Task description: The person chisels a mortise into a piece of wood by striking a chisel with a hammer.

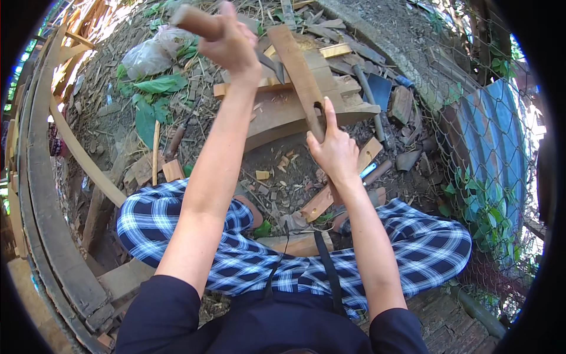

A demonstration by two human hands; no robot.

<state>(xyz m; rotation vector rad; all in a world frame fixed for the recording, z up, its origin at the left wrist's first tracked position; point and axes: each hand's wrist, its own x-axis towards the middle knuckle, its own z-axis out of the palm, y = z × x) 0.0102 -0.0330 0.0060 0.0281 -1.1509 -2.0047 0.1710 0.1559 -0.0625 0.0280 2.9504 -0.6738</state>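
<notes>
My left hand (231,48) is raised at the upper left of centre, fingers wrapped round the thick wooden handle (197,22) of a bladed chopping tool. Its dark metal blade (272,66) extends rightward to the edge of a long wooden board (298,68); I cannot tell whether they touch. My right hand (335,150) grips the lower part of that board, the index finger stretched along it beside a dark slot. The board stands tilted over a broad, curved wooden block (274,121) lying on the ground.
Pieces with drilled holes (318,203) lie between my crossed legs. A clear plastic bag (156,54) sits at the upper left, curved timbers (50,177) at the left. Chain-link fence (466,112) and corrugated sheet (498,141) stand at the right. A metal pipe (368,100) lies beyond the block.
</notes>
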